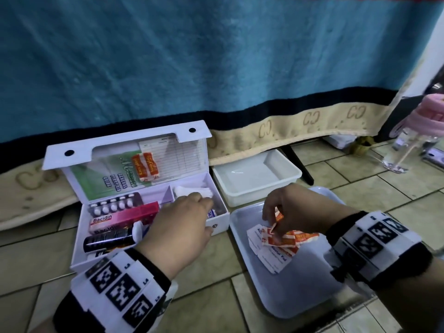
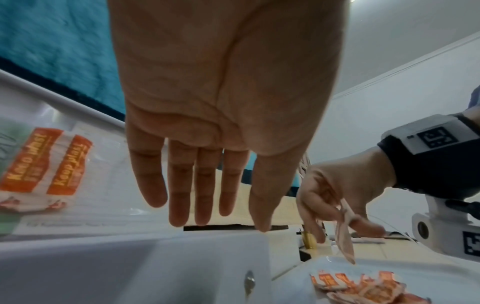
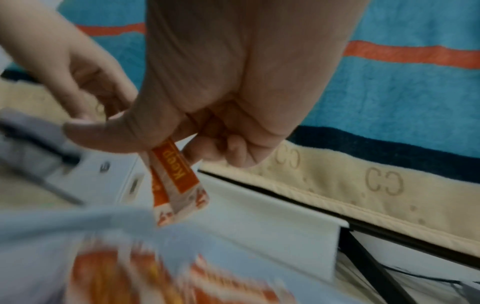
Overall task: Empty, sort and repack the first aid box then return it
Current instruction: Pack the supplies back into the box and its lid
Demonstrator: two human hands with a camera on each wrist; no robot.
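Note:
The white first aid box [image 1: 79, 236] lies open on the tiled floor, its lid leaning back with plaster strips [image 1: 145, 165] tucked inside. It holds a blister pack [image 1: 115, 204], a pink Bacidin carton [image 1: 125, 216], a dark bottle [image 1: 110, 239] and white cotton [image 1: 192, 189]. My left hand [image 1: 204, 203] hovers over the box's right compartment, fingers [image 2: 179, 195] straight and empty. Over the grey tray [image 1: 300, 296], my right hand [image 1: 274, 224] pinches an orange-and-white plaster strip [image 3: 179, 181] above a pile of plasters [image 1: 290, 237] and alcohol pads [image 1: 274, 258].
An empty white tub [image 1: 283, 174] sits behind the tray, next to a black bed leg [image 1: 300, 164]. A teal blanket [image 1: 216, 56] hangs down along the back. A clear bottle with a pink lid [image 1: 413, 145] stands at the far right.

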